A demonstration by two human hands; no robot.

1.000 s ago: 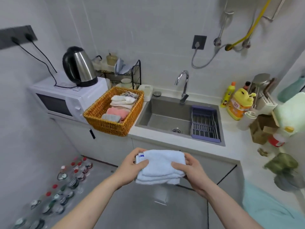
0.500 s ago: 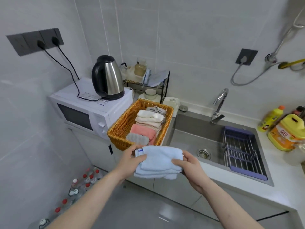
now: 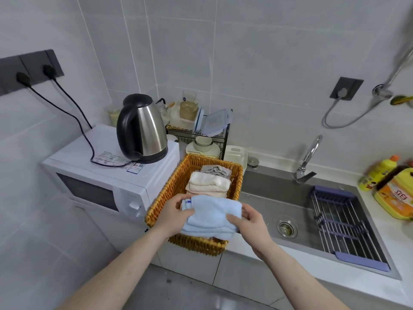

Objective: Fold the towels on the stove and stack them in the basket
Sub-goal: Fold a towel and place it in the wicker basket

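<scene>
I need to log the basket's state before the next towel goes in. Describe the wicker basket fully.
The wicker basket is rectangular, woven of orange-brown cane, open-topped, upright. It sits on the counter between the microwave and the sink, its near end reaching the counter's front edge. Inside lie folded towels: grey at the back, then cream and pale pink. The hands hold a folded blue towel over its near end, hiding that part; whether it touches the basket is unclear.

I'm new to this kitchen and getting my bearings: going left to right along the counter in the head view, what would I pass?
Microwave → kettle → basket → faucet → sink rack → yellow bottles.
</scene>
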